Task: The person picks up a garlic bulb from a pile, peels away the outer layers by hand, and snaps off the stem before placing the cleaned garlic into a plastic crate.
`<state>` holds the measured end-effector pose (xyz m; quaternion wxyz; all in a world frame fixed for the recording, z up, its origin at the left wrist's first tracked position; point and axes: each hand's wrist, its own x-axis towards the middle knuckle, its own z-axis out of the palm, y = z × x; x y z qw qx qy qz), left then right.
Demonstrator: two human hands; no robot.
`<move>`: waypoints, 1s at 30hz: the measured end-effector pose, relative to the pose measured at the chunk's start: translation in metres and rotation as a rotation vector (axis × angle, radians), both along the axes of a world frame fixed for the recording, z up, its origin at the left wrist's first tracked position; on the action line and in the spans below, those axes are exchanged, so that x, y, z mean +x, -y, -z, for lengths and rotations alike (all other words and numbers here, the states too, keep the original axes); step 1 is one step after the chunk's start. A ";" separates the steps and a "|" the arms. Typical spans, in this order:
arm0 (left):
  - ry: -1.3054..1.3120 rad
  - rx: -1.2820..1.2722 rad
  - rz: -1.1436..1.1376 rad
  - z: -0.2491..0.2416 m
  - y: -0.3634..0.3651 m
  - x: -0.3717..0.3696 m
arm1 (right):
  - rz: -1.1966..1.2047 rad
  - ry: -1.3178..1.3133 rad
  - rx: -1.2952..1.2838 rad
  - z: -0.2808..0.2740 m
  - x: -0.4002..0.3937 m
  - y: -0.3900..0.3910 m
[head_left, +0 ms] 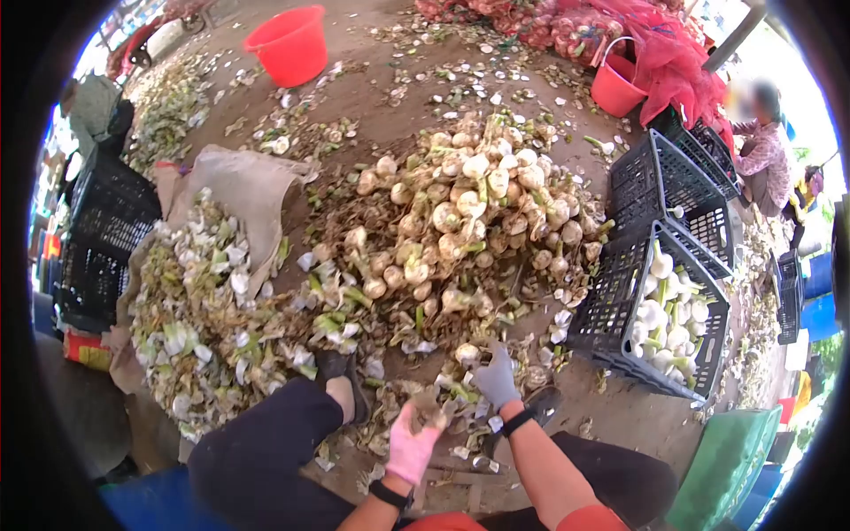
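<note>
Left hand (414, 444), pink-gloved, at 6 o'clock from the view's centre, at a brownish piece (430, 407); right hand (498, 380), grey-gloved, at 5 o'clock, just beside a garlic bulb (466, 353). Blur makes it impossible to tell whether either hand's fingers are clamped or apart. The garlic heap (469, 205) spreads from the centre towards 12 o'clock. White bulbs (677, 338) fill a black crate (609, 299) at 3 o'clock; peelings (190, 336) lie at 9 o'clock.

Red sleeve (595, 519), black wristbands (518, 421)
</note>
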<state>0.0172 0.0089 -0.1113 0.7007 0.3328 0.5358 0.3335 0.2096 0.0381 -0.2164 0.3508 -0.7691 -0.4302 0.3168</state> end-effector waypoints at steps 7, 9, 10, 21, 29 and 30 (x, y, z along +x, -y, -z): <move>0.472 -0.219 -0.135 -0.016 -0.006 -0.016 | -0.146 -0.281 0.233 -0.129 -0.077 0.056; 0.300 -0.093 -0.062 -0.024 -0.004 -0.016 | -0.064 -0.695 0.201 -0.142 -0.071 0.063; 0.325 -0.041 -0.081 -0.032 -0.002 -0.016 | 0.034 -1.115 0.146 -0.149 -0.069 0.068; -0.283 0.835 0.070 -0.074 0.018 -0.013 | 0.125 -0.707 0.287 -0.180 -0.083 0.061; -0.246 0.767 0.142 -0.075 0.019 -0.021 | -0.131 -0.785 0.114 -0.179 -0.058 0.077; -0.245 0.758 0.157 -0.074 0.019 -0.021 | -0.131 -0.785 0.115 -0.180 -0.056 0.078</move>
